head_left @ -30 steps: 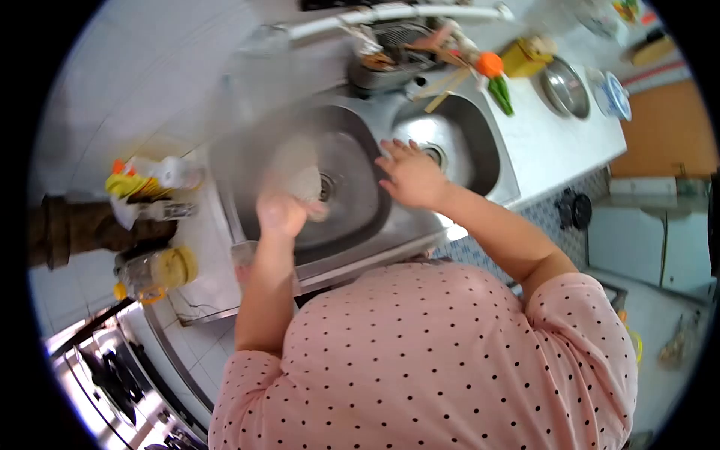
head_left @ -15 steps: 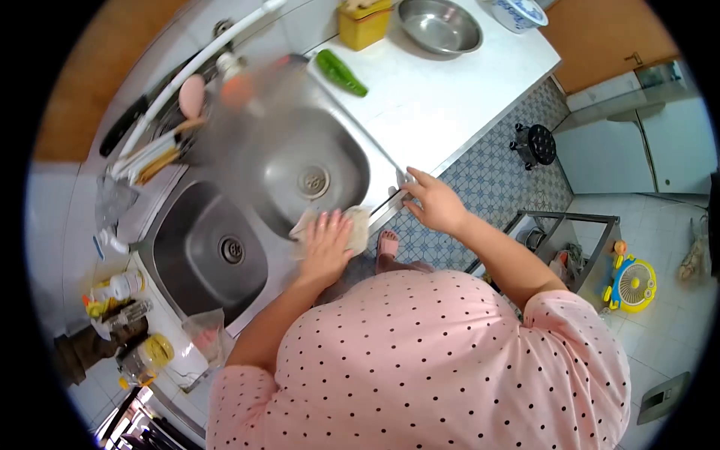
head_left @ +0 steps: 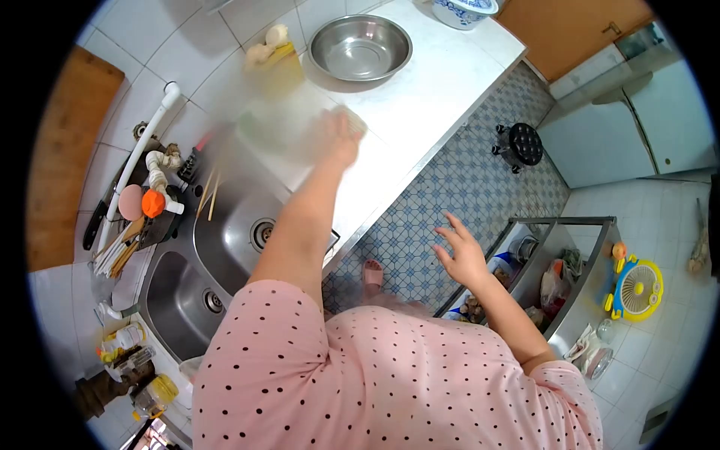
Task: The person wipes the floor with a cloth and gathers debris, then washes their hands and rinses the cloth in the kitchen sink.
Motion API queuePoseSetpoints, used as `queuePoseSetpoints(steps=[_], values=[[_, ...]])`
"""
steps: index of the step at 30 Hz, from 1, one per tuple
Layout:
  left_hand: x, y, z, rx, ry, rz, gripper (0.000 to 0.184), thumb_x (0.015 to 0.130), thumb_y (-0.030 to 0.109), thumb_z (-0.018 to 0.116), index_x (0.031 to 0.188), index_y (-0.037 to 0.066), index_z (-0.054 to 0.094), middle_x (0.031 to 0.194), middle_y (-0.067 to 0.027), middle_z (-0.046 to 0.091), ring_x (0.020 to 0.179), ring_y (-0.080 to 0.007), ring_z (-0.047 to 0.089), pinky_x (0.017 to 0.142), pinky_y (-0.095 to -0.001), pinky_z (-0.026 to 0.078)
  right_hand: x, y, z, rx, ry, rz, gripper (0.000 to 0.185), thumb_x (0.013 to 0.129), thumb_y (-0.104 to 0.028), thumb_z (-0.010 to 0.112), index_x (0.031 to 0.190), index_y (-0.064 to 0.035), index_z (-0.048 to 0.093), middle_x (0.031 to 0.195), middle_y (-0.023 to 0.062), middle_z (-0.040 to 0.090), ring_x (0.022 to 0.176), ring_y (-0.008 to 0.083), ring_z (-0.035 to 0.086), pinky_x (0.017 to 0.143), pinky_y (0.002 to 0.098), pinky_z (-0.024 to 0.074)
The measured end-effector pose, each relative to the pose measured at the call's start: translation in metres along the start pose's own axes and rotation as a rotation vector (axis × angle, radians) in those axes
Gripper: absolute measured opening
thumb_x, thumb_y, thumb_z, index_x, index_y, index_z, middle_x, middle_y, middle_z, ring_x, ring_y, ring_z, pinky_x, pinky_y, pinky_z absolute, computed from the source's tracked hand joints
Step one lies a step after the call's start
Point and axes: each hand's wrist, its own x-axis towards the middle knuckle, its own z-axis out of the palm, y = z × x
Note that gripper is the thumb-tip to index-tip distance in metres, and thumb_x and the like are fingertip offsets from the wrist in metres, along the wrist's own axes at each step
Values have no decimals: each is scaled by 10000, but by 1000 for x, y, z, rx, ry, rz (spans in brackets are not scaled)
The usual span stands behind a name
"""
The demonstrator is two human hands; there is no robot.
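On the white countertop [head_left: 405, 120], my left hand [head_left: 339, 142] holds a pale cloth [head_left: 354, 121] against the surface. The hand is smeared by motion, and part of the cloth is hidden under it. A green pepper [head_left: 257, 129] lies blurred to the left of the hand, and a steel basin [head_left: 360, 49] stands just beyond it. My right hand [head_left: 463, 255] hangs in the air over the tiled floor, fingers apart, touching nothing.
At the left is a double steel sink [head_left: 206, 225] with chopsticks [head_left: 212, 191] by its edge. A yellow container [head_left: 283, 71] stands against the wall. A black stool [head_left: 519, 145], a metal rack [head_left: 559, 277] and a yellow fan [head_left: 637, 289] are at the right.
My left hand has carried the cloth from the sink's front edge onto the countertop, near the pepper. My right hand has let go of the counter edge and moved down. The view has shifted.
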Motion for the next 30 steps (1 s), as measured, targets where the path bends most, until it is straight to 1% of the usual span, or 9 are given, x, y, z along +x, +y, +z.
queuePoseSetpoints(steps=[2, 4, 7, 13, 21, 22, 25, 27, 30], values=[[-31, 19, 3, 40, -96, 117, 664, 978, 483, 353, 1519, 150, 161, 1589, -134, 24, 1452, -383, 24, 1146, -589, 70, 6, 3, -1, 55, -18, 92, 359, 842, -208, 668, 1176, -86, 621, 1441, 201, 406, 1157, 351, 561, 943, 396, 471], [-81, 22, 5, 90, -181, 298, 667, 973, 457, 390, 1522, 164, 150, 1590, -118, 17, 1455, -367, 11, 1150, -586, 58, 16, 11, 2, 52, 34, 15, 354, 847, -207, 662, 1175, -82, 624, 1438, 201, 410, 1138, 345, 574, 931, 394, 478], [-150, -25, 36, 125, -133, 555, 653, 957, 370, 478, 1518, 201, 190, 1591, -110, 51, 1457, -364, 18, 1154, -575, 67, 39, -7, -1, 93, 55, -68, 341, 851, -194, 655, 1168, -71, 632, 1428, 197, 426, 1166, 352, 554, 878, 382, 505], [-284, -142, 29, -20, -137, 482, 537, 933, 311, 539, 1446, 277, 383, 1562, -104, 204, 1438, -391, 136, 1152, -525, 162, 75, -75, 16, 96, 14, -276, 336, 860, -185, 639, 1172, -60, 625, 1423, 178, 442, 1218, 339, 523, 774, 336, 540], [-476, -297, 45, -50, -43, 105, 396, 920, 201, 552, 1315, 230, 541, 1519, -67, 323, 1364, -338, 338, 1126, -469, 264, 76, -190, 89, 49, -222, -665, 333, 847, -161, 660, 1165, -70, 625, 1428, 185, 430, 1226, 343, 521, 861, 365, 512], [-497, -312, 46, -104, 45, 73, 371, 910, 114, 535, 1273, 183, 567, 1460, -90, 413, 1300, -326, 420, 1109, -425, 304, 67, -209, 97, 53, -257, -698, 333, 845, -156, 663, 1164, -69, 624, 1428, 187, 430, 1227, 346, 519, 882, 369, 504], [-533, -337, 25, -612, 243, -436, 350, 917, 71, 512, 1258, 133, 561, 1316, -109, 554, 1210, -297, 521, 1042, -369, 387, 45, -265, 118, 56, -343, -793, 327, 834, -125, 668, 1151, -61, 620, 1417, 189, 438, 1229, 356, 511, 946, 381, 473], [-558, -358, 13, -787, 639, -502, 284, 941, 106, 514, 1217, 101, 579, 1145, -97, 644, 1088, -245, 599, 959, -335, 447, 32, -296, 134, 39, -372, -904, 315, 833, -110, 663, 1139, -50, 621, 1408, 187, 450, 1238, 351, 501, 963, 381, 459], [-594, -391, -28, -760, 820, -880, 277, 960, 153, 510, 1204, 52, 596, 1122, -74, 650, 1001, -158, 596, 895, -298, 465, 17, -331, 166, 41, -387, -1009, 324, 825, -111, 668, 1139, -52, 615, 1415, 184, 439, 1221, 355, 512, 963, 374, 462]])
